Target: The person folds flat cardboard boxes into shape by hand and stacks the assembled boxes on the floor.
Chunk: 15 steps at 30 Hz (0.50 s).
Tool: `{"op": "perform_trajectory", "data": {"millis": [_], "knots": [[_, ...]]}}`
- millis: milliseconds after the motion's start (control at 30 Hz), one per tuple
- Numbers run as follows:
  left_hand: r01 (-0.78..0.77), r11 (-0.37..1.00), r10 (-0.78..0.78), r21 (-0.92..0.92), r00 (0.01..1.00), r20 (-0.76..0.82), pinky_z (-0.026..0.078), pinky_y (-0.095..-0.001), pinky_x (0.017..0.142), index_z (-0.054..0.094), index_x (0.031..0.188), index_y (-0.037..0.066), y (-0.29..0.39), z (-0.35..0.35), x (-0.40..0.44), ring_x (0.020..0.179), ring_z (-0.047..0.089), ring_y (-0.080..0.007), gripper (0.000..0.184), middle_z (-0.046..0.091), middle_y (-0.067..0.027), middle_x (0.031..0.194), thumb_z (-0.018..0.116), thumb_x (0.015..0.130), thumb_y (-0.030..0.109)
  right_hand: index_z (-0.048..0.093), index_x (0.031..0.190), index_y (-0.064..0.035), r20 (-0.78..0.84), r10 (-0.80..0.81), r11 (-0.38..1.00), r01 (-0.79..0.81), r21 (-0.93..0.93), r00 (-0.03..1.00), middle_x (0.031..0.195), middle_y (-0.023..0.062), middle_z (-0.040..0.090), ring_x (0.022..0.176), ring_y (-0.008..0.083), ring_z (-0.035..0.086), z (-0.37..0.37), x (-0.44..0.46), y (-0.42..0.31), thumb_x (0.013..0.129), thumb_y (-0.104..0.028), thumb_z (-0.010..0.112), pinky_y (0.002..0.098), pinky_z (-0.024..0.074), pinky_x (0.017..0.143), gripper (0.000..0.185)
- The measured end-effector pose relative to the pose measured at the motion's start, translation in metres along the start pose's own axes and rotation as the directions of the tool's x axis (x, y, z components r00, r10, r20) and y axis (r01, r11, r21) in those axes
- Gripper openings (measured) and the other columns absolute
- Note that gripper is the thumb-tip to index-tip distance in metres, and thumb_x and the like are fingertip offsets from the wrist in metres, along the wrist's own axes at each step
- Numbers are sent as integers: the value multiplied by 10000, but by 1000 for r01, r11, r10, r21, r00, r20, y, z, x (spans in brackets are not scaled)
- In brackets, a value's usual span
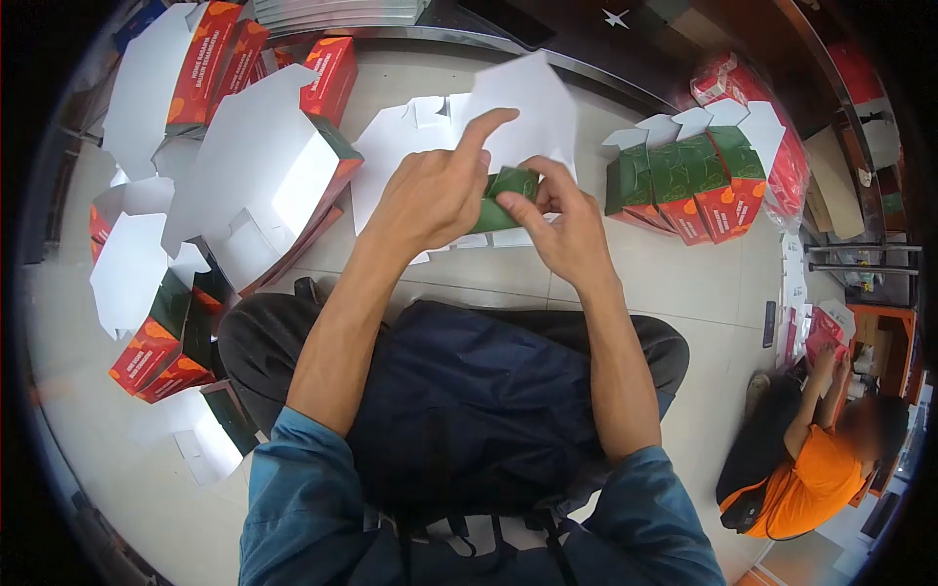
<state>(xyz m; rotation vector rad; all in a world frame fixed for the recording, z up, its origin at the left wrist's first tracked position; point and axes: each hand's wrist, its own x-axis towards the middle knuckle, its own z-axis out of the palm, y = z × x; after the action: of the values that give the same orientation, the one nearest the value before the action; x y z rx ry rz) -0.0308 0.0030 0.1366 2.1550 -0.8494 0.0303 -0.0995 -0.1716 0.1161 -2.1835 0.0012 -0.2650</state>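
Note:
Between my hands is a carton (503, 186) with a green outer side and a raised white panel. My left hand (435, 190) is at its left edge, index finger stretched out over the white panel and the other fingers curled at the green part. My right hand (562, 210) pinches the green side with thumb and fingers. Under and behind it lie flat white carton sheets (391, 142) on the floor. The fingertips of my left hand are partly hidden behind the carton.
Red and green folded cartons stand at the left (269, 181) and right (699, 186). A dark phone (508, 21) lies on a ledge at the top. A person in an orange top (821, 479) sits at the lower right, hands on a red carton.

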Motion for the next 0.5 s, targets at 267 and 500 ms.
{"op": "perform_trajectory", "data": {"millis": [267,500], "knots": [[-95,993,97,-65,995,27,398,-426,502,469,1368,169,5,-5,-4,516,560,-375,453,588,-201,638,491,929,63,599,1115,-75,177,122,984,-142,104,977,625,76,554,569,173,510,-4,-1,0,825,-269,758,323,418,572,384],[-167,984,168,-68,986,9,407,-401,491,502,1349,169,2,-1,-5,505,566,-353,461,619,-186,680,499,905,44,633,1102,-77,223,99,980,-134,148,970,589,40,494,551,129,427,-4,0,3,825,-260,759,304,381,549,355]]}}
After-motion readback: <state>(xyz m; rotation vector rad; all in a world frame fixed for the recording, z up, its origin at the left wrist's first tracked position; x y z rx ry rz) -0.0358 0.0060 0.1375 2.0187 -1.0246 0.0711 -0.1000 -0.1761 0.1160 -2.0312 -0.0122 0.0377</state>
